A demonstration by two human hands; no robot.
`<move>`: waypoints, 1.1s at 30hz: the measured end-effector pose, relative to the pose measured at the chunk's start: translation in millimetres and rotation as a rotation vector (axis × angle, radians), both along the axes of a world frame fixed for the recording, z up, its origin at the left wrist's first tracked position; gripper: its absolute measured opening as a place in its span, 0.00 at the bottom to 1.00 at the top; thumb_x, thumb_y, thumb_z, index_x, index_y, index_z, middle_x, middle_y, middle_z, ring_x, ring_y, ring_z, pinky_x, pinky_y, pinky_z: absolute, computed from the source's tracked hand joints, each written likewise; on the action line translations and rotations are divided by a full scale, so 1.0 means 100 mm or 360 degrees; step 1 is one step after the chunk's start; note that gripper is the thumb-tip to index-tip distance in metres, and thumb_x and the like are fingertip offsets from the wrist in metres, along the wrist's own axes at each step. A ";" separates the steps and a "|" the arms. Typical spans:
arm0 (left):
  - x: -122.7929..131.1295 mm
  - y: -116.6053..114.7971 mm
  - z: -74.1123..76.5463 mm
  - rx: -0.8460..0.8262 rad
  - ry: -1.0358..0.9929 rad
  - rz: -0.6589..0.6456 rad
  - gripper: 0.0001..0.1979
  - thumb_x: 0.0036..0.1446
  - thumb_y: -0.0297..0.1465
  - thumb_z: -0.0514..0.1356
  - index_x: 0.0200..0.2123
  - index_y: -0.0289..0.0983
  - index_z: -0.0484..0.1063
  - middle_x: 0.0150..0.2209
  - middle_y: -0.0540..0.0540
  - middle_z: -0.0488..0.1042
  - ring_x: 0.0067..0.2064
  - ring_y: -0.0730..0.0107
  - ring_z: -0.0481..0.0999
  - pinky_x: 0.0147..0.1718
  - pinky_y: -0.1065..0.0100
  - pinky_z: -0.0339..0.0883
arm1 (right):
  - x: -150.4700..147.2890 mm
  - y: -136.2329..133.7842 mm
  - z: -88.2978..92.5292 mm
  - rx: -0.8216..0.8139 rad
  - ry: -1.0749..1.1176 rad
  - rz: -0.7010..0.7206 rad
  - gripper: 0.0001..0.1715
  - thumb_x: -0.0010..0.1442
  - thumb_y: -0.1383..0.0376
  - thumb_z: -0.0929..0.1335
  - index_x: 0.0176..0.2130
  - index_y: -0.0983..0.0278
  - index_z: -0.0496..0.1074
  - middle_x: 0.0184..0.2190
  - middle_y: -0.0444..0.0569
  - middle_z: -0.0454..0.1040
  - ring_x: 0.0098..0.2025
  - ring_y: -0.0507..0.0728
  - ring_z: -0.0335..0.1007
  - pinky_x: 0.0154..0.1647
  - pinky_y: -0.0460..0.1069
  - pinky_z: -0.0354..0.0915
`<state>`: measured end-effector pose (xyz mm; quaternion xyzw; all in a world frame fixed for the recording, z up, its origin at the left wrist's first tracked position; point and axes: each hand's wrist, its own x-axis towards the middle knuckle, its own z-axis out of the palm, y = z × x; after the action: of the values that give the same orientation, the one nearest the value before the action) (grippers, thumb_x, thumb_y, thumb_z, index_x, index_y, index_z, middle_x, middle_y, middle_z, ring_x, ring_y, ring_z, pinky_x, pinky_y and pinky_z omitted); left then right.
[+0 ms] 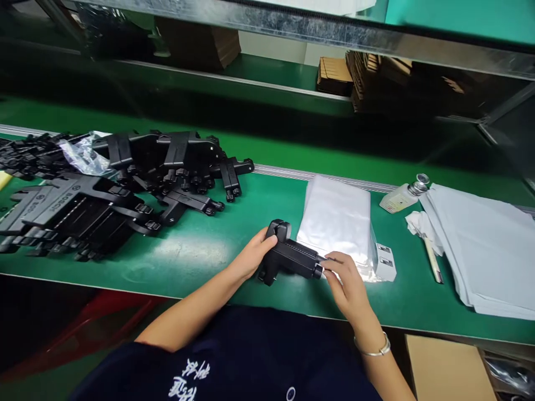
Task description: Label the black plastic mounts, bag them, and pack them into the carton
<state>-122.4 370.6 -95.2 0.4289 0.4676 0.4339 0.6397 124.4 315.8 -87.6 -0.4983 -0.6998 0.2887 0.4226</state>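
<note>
A black plastic bracket-like part (297, 258) is held just over the front of the green bench. My left hand (258, 253) grips its left end, with the thumb on top and the other fingers partly hidden behind the part. At its right end, my right hand (343, 275) is closed, thumb and fingers pinching at the small black knobs there. A stack of clear plastic bags (336, 214) lies just behind my right hand. Beside the bags rests a white label sheet (385, 262) with black print.
Several similar black parts (190, 200) and grey-black strapped pieces (67, 214) are heaped on the left. On the right are a small bottle (403, 196), a brush (432, 259), a crumpled tissue (420, 227) and white sheets (489, 245). A metal shelf edge (267, 25) crosses above.
</note>
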 end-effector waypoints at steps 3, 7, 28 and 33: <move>0.01 -0.04 -0.02 0.0043 -0.0167 -0.0002 0.29 0.50 0.51 0.65 0.48 0.36 0.69 0.42 0.44 0.74 0.44 0.60 0.72 0.44 0.65 0.64 | 0.01 0.01 -0.08 -0.0100 0.0186 0.0010 0.22 0.63 0.59 0.68 0.56 0.52 0.67 0.53 0.53 0.71 0.55 0.62 0.68 0.56 0.60 0.66; -0.03 -0.11 0.04 0.0366 -0.0069 -0.0191 0.34 0.45 0.46 0.70 0.53 0.39 0.64 0.49 0.42 0.72 0.50 0.56 0.72 0.48 0.61 0.65 | -0.02 0.09 -0.19 -0.0470 0.0619 0.0041 0.34 0.54 0.52 0.74 0.56 0.55 0.65 0.52 0.54 0.74 0.51 0.62 0.73 0.50 0.57 0.71; -0.41 -0.14 0.24 0.0739 0.0435 -0.0352 0.31 0.47 0.39 0.68 0.54 0.39 0.66 0.50 0.40 0.75 0.53 0.50 0.73 0.54 0.53 0.64 | -0.16 0.12 -0.01 -0.0364 0.0240 0.0034 0.34 0.52 0.51 0.75 0.54 0.58 0.66 0.44 0.54 0.78 0.45 0.62 0.78 0.47 0.58 0.74; -0.30 -0.15 0.21 0.0200 -0.0074 0.0016 0.30 0.47 0.48 0.67 0.48 0.36 0.69 0.41 0.44 0.75 0.42 0.59 0.74 0.40 0.65 0.67 | -0.22 0.08 0.10 -0.0521 0.0219 0.0123 0.32 0.62 0.48 0.66 0.59 0.59 0.60 0.45 0.55 0.76 0.43 0.61 0.77 0.43 0.57 0.75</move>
<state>-152.3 356.0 -73.9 0.4558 0.4264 0.4754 0.6200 102.8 323.8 -78.1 -0.5122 -0.6315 0.4482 0.3714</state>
